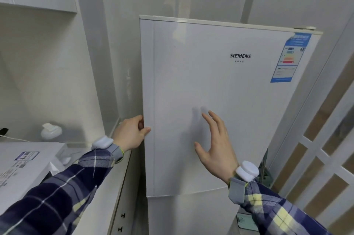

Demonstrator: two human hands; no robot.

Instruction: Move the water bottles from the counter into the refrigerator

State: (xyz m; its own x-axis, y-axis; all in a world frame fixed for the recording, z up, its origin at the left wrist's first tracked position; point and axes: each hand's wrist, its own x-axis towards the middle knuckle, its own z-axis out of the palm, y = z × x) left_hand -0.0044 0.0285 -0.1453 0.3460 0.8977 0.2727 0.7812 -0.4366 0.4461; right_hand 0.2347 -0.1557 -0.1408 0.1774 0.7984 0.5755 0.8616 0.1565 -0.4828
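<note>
White fridge (220,100) fills the middle, its upper door shut and its base cut off below. The left hand (130,133) grips the door's left edge, thumb on the front and fingers wrapped out of sight behind it. The right hand (212,144) hovers spread just before the door panel; whether it touches, I cannot tell. No bottles show: the counter (107,186) at left is mostly hidden by a plaid sleeve (63,192) and a box (28,160).

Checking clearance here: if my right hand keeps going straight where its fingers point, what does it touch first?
Probably the upper fridge door: the right hand is open just before its front panel, though contact is unclear.
</note>
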